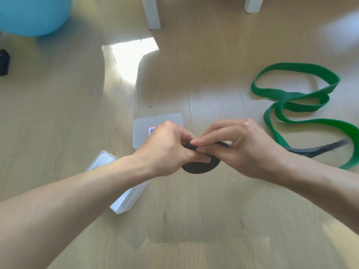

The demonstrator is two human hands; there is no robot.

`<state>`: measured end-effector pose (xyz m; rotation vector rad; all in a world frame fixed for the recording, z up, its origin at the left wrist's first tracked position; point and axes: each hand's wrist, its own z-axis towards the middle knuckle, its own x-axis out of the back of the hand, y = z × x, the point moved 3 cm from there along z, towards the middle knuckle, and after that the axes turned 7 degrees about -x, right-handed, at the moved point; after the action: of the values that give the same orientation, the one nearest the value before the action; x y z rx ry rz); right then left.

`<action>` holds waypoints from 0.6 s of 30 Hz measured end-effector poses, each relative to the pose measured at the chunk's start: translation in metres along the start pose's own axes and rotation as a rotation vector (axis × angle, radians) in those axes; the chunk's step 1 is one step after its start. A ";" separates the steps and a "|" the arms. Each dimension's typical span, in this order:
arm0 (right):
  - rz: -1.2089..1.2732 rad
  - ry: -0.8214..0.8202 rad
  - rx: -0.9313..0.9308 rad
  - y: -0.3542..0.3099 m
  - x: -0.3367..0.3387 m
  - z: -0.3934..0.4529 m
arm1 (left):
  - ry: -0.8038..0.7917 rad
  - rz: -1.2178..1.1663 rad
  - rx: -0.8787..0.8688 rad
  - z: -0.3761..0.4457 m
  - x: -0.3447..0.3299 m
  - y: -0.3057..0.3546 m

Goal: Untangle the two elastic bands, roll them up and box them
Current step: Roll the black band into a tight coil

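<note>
A black elastic band [202,166] is partly wound into a flat coil between my hands, above the wooden floor. My left hand [167,150] pinches the coil from the left. My right hand [239,146] presses the band onto the coil from the right. The band's loose tail [322,147] trails out to the right, blurred. A green elastic band [295,98] lies in loose loops on the floor at the right, apart from the black one where I can see. A clear plastic box [126,199] lies under my left forearm, and its lid [141,133] rests behind my left hand.
A large light-blue ball [33,14] sits at the far left. Two white furniture legs [152,14] stand at the top. A small black object [4,62] lies at the left edge. A bright sun patch marks the floor behind the lid.
</note>
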<state>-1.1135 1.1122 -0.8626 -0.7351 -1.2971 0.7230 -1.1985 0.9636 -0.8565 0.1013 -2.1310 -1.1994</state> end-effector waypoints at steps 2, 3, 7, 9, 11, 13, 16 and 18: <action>0.189 0.063 -0.131 0.008 0.005 -0.003 | 0.032 -0.103 0.056 0.000 0.004 -0.005; 0.285 0.077 -0.199 0.012 0.008 -0.004 | 0.046 -0.155 0.072 -0.001 0.005 -0.007; 0.479 0.083 -0.345 0.029 0.018 -0.007 | 0.116 -0.361 0.070 -0.004 0.007 -0.008; 0.544 0.098 -0.350 0.033 0.020 -0.007 | 0.145 -0.459 0.045 -0.003 0.008 -0.006; 0.549 0.119 -0.329 0.033 0.019 -0.006 | 0.136 -0.532 0.025 -0.002 0.007 -0.008; 0.490 0.149 -0.305 0.030 0.018 -0.005 | 0.081 -0.606 0.017 -0.003 0.004 -0.010; 0.408 0.151 -0.253 0.022 0.017 -0.003 | 0.015 -0.611 0.046 -0.004 0.001 -0.011; 0.286 0.099 -0.178 0.016 0.012 -0.002 | 0.006 -0.457 0.057 -0.003 0.003 -0.010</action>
<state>-1.1107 1.1311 -0.8690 -1.1033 -1.1886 0.7947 -1.2012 0.9544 -0.8615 0.6455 -2.2047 -1.3835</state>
